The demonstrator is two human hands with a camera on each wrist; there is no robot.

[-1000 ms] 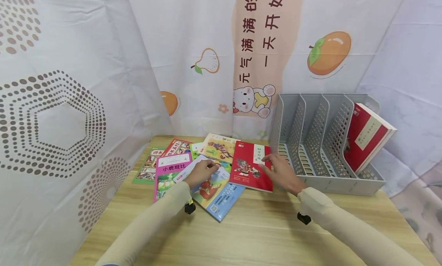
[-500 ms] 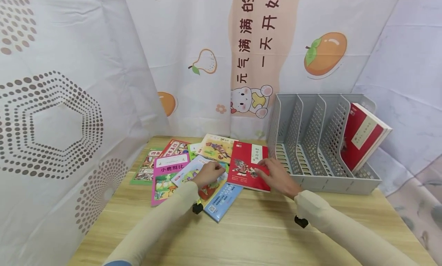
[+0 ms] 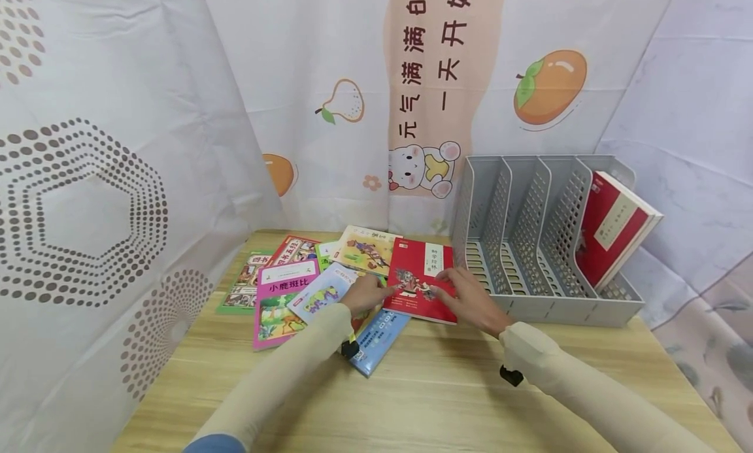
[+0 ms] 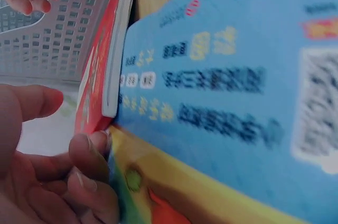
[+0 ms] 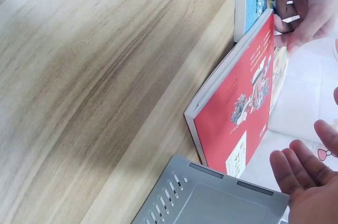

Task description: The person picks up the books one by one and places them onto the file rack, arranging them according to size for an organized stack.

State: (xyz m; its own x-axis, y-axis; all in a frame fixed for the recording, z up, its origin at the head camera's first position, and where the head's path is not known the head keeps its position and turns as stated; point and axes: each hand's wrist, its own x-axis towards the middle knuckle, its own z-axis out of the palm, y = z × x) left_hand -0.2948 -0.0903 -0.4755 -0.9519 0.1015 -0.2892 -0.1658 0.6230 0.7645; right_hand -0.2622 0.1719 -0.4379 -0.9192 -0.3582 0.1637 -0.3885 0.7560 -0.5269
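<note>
A red book with a drawing on its cover lies flat between both hands. My left hand is at its left edge; in the left wrist view the fingertips touch the corner of the red book, and the thumb stands apart above the cover. My right hand is over its right side, and in the right wrist view its fingers are extended, clear of the cover. Under the left hand lies a blue book, partly hidden by the hand and the red book.
Several overlapping books, among them a pink one, a green one and a yellow one, spread to the left and back. At right stands a grey file rack with red books leaning in its rightmost slot.
My left hand has moved right, from over the blue book to the red book's left edge. My right hand stays by the red book's right side. The head view has shifted slightly.
</note>
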